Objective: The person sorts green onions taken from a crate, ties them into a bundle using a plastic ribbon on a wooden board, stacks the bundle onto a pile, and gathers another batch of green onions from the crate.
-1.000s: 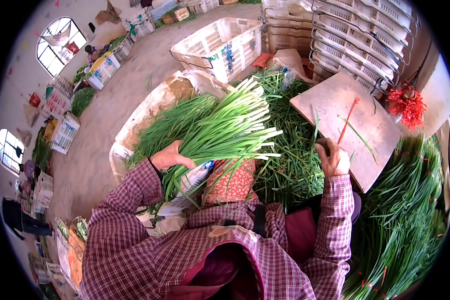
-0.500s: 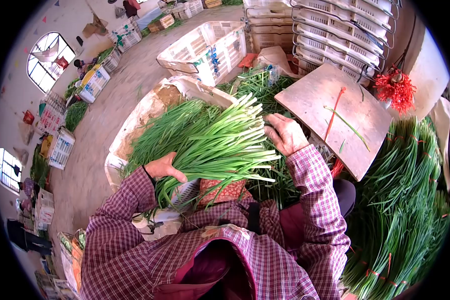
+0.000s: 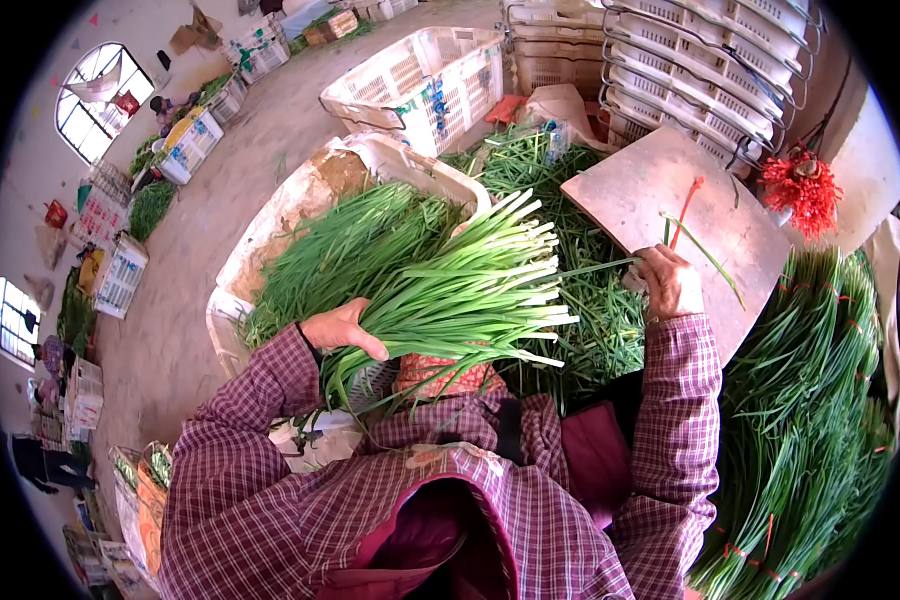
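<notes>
My left hand (image 3: 342, 330) is closed round the leafy side of a bunch of long green stalks (image 3: 450, 290), whose pale cut ends fan out to the right. Between the thumb and fingers of my right hand (image 3: 667, 283) is a single green leaf (image 3: 595, 268) that stretches left toward the pale ends. This hand is just over the left edge of a flat board (image 3: 720, 210), where a red tie (image 3: 686, 210) and a loose green stalk (image 3: 715, 262) lie. Beneath the bunch, more greens (image 3: 345, 245) rest in a white crate (image 3: 250, 250).
Loose leaves (image 3: 610, 325) are heaped between the crate and the board. Tied green bundles (image 3: 805, 400) lie at the right, below hanging red ties (image 3: 802, 192). An empty crate (image 3: 415, 90) and stacked crates (image 3: 705, 70) stand behind. People are far off at the left.
My right hand went from near the board to the bunch's pale ends, then back right, and now draws a leaf out. My left hand keeps its hold on the bunch.
</notes>
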Demonstrator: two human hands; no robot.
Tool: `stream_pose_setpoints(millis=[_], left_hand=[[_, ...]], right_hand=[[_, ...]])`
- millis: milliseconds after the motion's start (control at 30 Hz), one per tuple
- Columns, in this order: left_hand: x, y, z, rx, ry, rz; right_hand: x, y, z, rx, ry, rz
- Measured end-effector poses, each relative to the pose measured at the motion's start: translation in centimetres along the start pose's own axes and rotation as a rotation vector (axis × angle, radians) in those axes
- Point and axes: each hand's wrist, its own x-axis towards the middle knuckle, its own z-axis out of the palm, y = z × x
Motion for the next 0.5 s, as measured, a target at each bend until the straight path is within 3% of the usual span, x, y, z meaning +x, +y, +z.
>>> stream_pose_setpoints(millis=[67,133,233,267,367,433,500], left_hand=[[0.1,-0.3,-0.3,-0.037,-0.073,0.018],[-0.1,-1.1,-0.4,-0.024,-0.010,-0.008],[-1.9,-0.7,-0.8,-0.053,0.016,-0.038],[-2.4,-0.3,-1.0,-0.093,-0.014,-0.035],[-2.9,-1.0,-1.6,-0.070,0.068,-0.086],[-2.6,-1.3,-1.0,-0.063,0.098,-0.047],[-2.5,-0.1,0.5,-0.082,0.226,-0.007]], right_hand=[[0.1,0.2,-0.2,0.019,-0.008,-0.005],[0.3,-0.2,-0.7,0.013,0.023,-0.060],[-1.0,7.3,-1.6,-0.011,0.135,0.080],[-2.2,8.8,-3.1,-0.029,0.157,0.245],[-3.6,10.4,-4.5,-0.132,0.030,0.232],[-2.9,4.6,-3.7,-0.331,-0.073,0.153],[-1.2,-1.6,-2.4,-0.237,-0.033,0.106]])
